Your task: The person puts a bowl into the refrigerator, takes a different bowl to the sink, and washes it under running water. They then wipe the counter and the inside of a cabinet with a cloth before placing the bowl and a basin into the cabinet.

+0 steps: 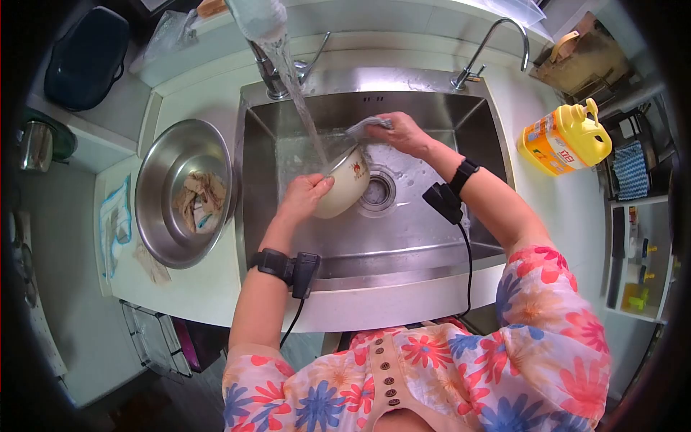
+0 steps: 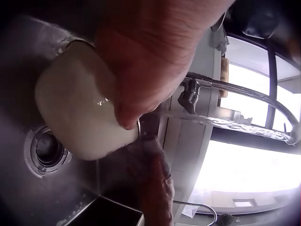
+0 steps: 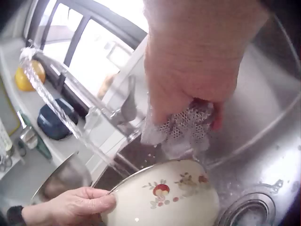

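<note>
"Over the rectangular stainless-steel sink [image 1: 317, 248] — what does the left hand [image 1: 306, 193] have?"

"A cream, round-sided bowl with a red fruit print [image 1: 344, 189]. Thumb on the outer wall near the rim, hand partly closed in a pinch; the other fingers are largely hidden. Bowl tilted, within the sink area, near the round metal drain [image 1: 378, 191]. Contact with the sink floor: cannot tell."

"Right hand [image 1: 404, 135]?"

"Fingers curled round a grey mesh cloth [image 3: 186, 129], hand mostly closed. The cloth is at the rim side of the bowl — touching or just apart, cannot tell."

"Water?"

"Running. A clear stream [image 1: 306, 108] descends from the curved chrome faucet [image 2: 244, 92] toward the bowl's rim. Wet patches and droplets on the steel."

"Surroundings?"

"Left of the sink, a wide round steel basin [image 1: 149, 209] holding a crumpled beige bundle [image 1: 198, 201]. Right of it, a yellow plastic pump bottle with an orange label [image 1: 565, 140], upright on the white counter [image 1: 205, 299]. Slim chrome tap [image 1: 497, 32] at the sink's far right corner."
</note>
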The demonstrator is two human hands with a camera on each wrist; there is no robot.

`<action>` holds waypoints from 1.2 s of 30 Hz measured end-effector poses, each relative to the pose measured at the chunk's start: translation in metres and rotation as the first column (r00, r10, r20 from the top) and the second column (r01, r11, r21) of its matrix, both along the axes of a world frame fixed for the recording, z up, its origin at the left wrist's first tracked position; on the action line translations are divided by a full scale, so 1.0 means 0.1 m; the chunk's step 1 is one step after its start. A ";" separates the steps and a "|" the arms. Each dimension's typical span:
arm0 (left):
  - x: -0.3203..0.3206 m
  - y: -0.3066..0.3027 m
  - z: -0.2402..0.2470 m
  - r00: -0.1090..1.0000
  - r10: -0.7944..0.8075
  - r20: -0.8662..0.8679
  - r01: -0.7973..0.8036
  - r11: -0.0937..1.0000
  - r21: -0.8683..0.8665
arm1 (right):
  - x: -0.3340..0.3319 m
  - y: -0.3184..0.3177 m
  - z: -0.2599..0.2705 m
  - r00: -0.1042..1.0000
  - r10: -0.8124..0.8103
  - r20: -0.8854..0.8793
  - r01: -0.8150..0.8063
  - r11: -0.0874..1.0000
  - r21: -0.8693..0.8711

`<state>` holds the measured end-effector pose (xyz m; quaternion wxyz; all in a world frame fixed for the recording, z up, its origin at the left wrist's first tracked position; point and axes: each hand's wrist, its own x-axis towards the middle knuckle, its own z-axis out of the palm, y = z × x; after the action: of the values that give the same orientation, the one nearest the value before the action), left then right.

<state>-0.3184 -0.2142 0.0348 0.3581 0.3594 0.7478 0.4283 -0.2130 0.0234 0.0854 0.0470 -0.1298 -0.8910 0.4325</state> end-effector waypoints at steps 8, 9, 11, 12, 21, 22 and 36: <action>0.13 0.25 0.27 0.841 0.286 0.460 -0.359 0.930 0.077 | 1.05 0.41 -0.51 0.855 -0.371 0.362 0.374 0.925 0.064; 0.14 0.23 0.29 0.768 0.306 0.563 -0.425 0.900 0.091 | 1.15 0.45 -0.61 0.822 -0.388 0.417 0.369 0.920 0.127; 0.12 0.22 0.24 0.685 0.312 0.658 -0.487 0.868 0.095 | 1.29 0.53 -0.69 0.784 -0.408 0.468 0.363 0.913 0.189; 0.10 0.22 0.14 0.593 0.313 0.742 -0.556 0.826 0.096 | 1.33 0.55 -0.66 0.775 -0.369 0.513 0.279 0.928 0.246; 0.16 0.23 0.24 0.681 0.199 0.705 -0.412 0.900 0.145 | 0.67 -0.12 0.25 0.872 -0.129 0.473 0.392 0.763 -0.515; 0.20 0.24 0.24 0.781 0.173 0.600 -0.297 0.948 0.113 | 0.57 -0.27 0.34 0.866 -0.074 0.495 0.395 0.709 -0.584; 0.38 -0.16 -0.07 0.619 -0.668 -0.413 0.377 0.714 -0.589 | 0.45 -0.70 -0.66 0.822 -0.122 0.556 0.534 0.506 -0.677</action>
<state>-0.2806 -0.2306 0.0276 0.2859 0.5908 0.7542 -0.0203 -0.1682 -0.0470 0.0194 -0.1362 -0.4019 -0.5344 0.7310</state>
